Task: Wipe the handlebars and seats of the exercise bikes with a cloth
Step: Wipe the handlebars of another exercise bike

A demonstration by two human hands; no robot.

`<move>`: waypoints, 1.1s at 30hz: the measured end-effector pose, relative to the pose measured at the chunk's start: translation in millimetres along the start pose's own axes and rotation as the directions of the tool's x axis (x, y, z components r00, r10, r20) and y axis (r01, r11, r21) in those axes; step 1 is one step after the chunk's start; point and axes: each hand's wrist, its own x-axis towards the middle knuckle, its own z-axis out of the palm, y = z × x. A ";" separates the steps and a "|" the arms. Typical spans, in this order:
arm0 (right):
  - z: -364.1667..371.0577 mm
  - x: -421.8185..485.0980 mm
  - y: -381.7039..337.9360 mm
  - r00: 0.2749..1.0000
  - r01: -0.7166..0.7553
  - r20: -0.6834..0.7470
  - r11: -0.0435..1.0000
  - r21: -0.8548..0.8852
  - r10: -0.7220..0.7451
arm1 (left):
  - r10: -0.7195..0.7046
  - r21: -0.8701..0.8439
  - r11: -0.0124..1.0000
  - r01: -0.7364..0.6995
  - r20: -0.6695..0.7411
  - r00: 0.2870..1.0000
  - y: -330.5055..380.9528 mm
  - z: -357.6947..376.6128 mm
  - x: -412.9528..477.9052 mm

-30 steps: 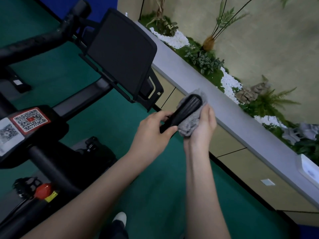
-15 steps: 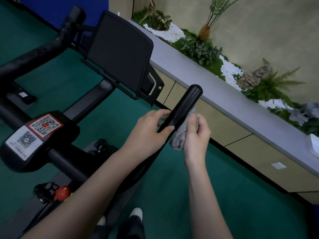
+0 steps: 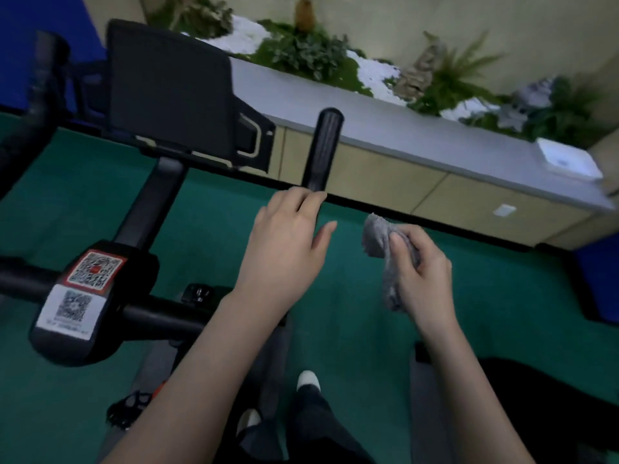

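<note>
left hand (image 3: 288, 244) rests loose and open on the handlebar (image 3: 323, 152); right hand (image 3: 422, 274) clutches the grey cloth (image 3: 377, 238) beside it.

The left hand (image 3: 288, 249) covers the lower stretch of the handlebar grip (image 3: 323, 152), so we cannot tell whether its fingers close round it. The middle of the grey cloth (image 3: 375, 236) is hidden inside the right hand (image 3: 422, 276). The far handlebar (image 3: 43, 88) is smeared by blur and cut off at the left edge. We cannot read the small print under the QR stickers (image 3: 72, 304). A black shape (image 3: 542, 396) at lower right runs out of frame.
</note>
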 end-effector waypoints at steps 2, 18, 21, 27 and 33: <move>-7.4 -15.4 6.1 0.998 -0.055 -0.027 0.998 -0.025 0.054 | 0.081 0.018 0.996 -0.082 0.039 0.996 7.0 3.9 -2.9; -88.1 -83.4 73.4 0.949 -0.268 -0.174 0.963 -0.010 0.262 | 0.235 0.082 0.954 -0.287 0.383 0.893 66.8 85.8 -31.9; -118.7 -89.6 95.5 0.944 -0.286 -0.178 0.958 -0.015 0.279 | 0.207 0.109 0.955 -0.276 0.422 0.882 84.8 111.8 -36.5; -180.3 -98.5 145.1 0.930 -0.338 -0.163 0.941 -0.016 0.331 | 0.142 0.109 0.969 -0.224 0.498 0.856 134.0 177.2 -53.9; -228.6 -104.8 197.0 0.914 -0.394 -0.122 0.919 -0.035 0.387 | 0.098 0.126 0.973 -0.195 0.540 0.836 173.2 240.2 -70.7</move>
